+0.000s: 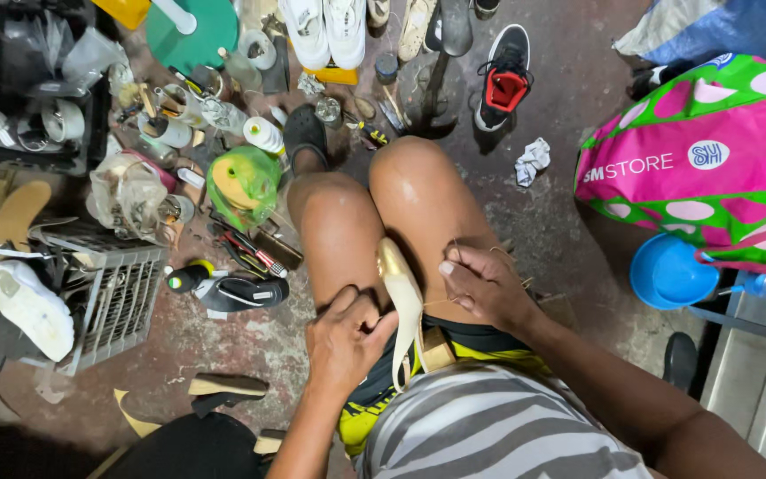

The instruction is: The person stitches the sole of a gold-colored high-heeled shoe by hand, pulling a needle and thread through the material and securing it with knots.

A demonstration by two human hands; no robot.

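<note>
Between bare knees, slim gold high-heeled shoe (403, 306) wedged upright.
Left hand (345, 341) clamped against its side; right hand (482, 286) pinching thin pale thread (454, 300), fingers closed.

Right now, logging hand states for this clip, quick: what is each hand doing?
Left hand: closed, gripping the gold shoe clamped between the knees.
Right hand: fingers pinched on a thin thread.

Bright, even light falls from above, with glare on the knee (411, 168). Colours are strong and focus sharp. Below the knee, the frame's lower left corner sinks into shadow; edges bend slightly.
</note>
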